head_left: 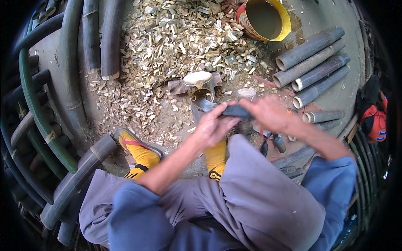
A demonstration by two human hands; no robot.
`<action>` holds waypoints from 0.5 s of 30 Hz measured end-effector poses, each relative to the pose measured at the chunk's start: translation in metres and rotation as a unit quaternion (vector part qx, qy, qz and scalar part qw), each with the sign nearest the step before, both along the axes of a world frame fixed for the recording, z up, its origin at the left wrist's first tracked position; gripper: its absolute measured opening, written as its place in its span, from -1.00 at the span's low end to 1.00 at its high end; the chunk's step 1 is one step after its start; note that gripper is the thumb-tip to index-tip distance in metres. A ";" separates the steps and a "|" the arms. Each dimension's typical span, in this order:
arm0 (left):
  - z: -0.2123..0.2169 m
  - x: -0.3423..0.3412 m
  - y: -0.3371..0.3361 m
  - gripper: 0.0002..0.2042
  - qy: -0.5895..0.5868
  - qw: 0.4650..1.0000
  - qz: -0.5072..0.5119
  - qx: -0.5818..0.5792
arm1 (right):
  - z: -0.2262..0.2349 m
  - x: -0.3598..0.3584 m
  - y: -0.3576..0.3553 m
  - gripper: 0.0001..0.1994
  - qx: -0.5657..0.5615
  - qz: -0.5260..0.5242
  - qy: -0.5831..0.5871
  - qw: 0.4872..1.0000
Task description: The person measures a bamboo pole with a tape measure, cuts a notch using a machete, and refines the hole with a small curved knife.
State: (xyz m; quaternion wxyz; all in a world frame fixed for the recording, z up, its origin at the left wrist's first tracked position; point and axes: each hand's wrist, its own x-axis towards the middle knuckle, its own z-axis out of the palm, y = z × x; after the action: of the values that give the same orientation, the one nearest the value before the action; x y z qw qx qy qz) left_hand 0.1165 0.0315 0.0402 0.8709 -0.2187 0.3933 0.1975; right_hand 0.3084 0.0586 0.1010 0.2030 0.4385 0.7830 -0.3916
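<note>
A dark, smooth length that looks like bamboo (pixel 235 111) lies across in front of my knees. My left hand (pixel 215 125) is closed around its middle, thumb on top. At its right end my right hand (pixel 266 113) is bent around it, smeared by motion. The length's shiny left end rests in or against the notched opening of an upright bamboo post (pixel 202 79), which stands between my feet; the contact is partly hidden. Just beyond my right hand is a short, pale-topped stump (pixel 246 93).
Wood chips (pixel 167 50) cover the ground ahead. A red and yellow bucket (pixel 268 21) holds murky liquid at the far right. Cut bamboo tubes (pixel 312 48) lie at right, with hand tools (pixel 272 142) nearer. Long bamboo poles (pixel 73 62) and a bamboo pile (pixel 39 113) fill the left.
</note>
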 end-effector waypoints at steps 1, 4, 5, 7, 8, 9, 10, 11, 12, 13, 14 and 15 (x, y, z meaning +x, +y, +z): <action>-0.001 0.019 -0.010 -0.70 -0.059 0.993 0.102 -0.021 | 0.001 0.010 0.022 -0.48 0.088 0.075 0.015 0.993; 0.006 0.034 -0.012 -0.72 -0.058 0.958 0.275 -0.058 | -0.004 -0.001 0.083 -0.61 0.061 0.215 0.019 0.974; 0.011 0.035 -0.005 -0.72 -0.030 0.964 0.253 -0.076 | -0.006 0.000 0.094 -0.63 0.040 0.239 0.047 0.969; 0.016 0.035 0.007 -0.72 0.027 0.970 0.213 -0.110 | -0.014 0.007 0.093 -0.60 -0.013 0.187 0.069 0.980; 0.018 0.031 0.007 -0.72 0.051 0.979 0.170 -0.099 | -0.021 0.010 0.086 -0.59 -0.043 0.156 0.081 0.983; 0.019 0.027 0.008 -0.73 0.069 0.986 0.120 -0.094 | -0.027 0.012 0.076 -0.61 -0.098 0.108 0.084 0.986; 0.018 0.023 0.008 -0.73 0.090 0.989 0.073 -0.089 | -0.031 0.012 0.063 -0.62 -0.153 0.062 0.088 0.982; 0.018 0.018 0.009 -0.73 0.108 0.991 0.025 -0.081 | -0.033 0.011 0.047 -0.62 -0.205 0.015 0.089 0.975; 0.017 0.012 0.010 -0.70 0.124 0.989 -0.057 -0.060 | -0.033 0.009 0.026 -0.64 -0.221 -0.065 0.118 0.966; 0.013 0.006 0.010 -0.70 0.128 0.980 -0.149 -0.002 | -0.030 0.005 0.002 -0.65 -0.235 -0.146 0.145 0.950; 0.007 -0.002 0.008 -0.70 0.136 0.960 -0.239 0.055 | -0.027 -0.004 -0.016 -0.64 -0.260 -0.207 0.136 0.933; 0.002 -0.010 0.005 -0.70 0.142 0.928 -0.325 0.112 | -0.025 -0.016 -0.033 -0.63 -0.284 -0.265 0.127 0.913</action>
State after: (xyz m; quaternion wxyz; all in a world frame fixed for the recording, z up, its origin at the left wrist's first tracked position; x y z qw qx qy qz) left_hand 0.1061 0.0361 0.0417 0.8412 0.0501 0.5378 -0.0249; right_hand 0.2923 0.0253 0.0762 0.1067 0.5007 0.5126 -0.6893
